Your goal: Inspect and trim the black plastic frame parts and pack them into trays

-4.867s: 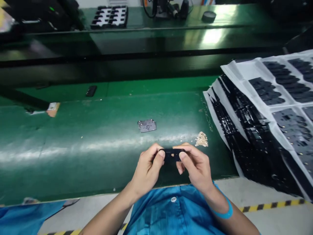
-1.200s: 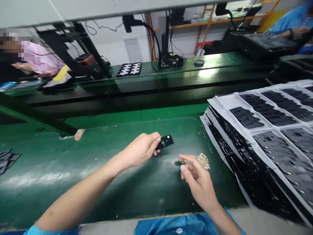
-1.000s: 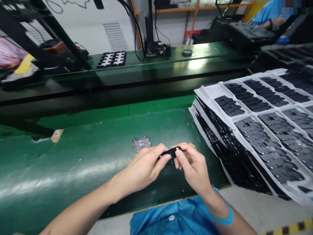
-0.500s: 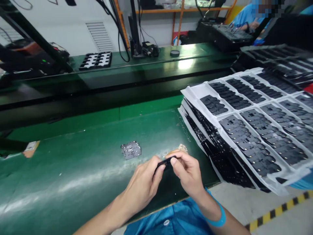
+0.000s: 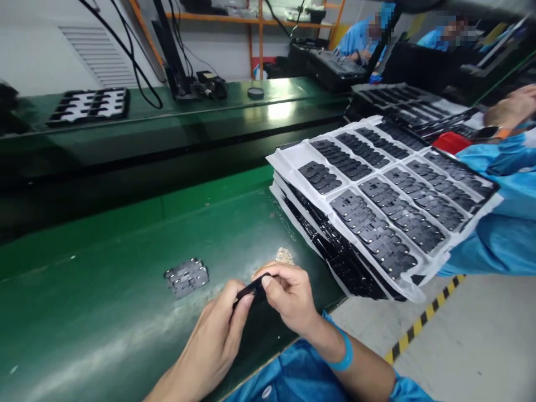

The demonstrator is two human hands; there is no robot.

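Observation:
A flat black plastic part, seen nearly edge-on, is gripped between my two hands over the green bench. My left hand pinches its left end with thumb and fingers. At its right end, my right hand holds it, thumb pressed near the top edge. Just beyond my right hand lies a small heap of tiny gold-coloured pieces, partly hidden by the fingers. To the left on the bench, a few similar black plastic parts lie flat together.
Stacked trays with rows of black parts stand on the right. Behind them is a red container, with a co-worker's hand nearby. A black-and-white tray and a round black disc sit on the far ledge.
The view has swung to the right, so the bench things appear further left and a co-worker's arm shows at the right. Both hands keep hold of the black plastic part.

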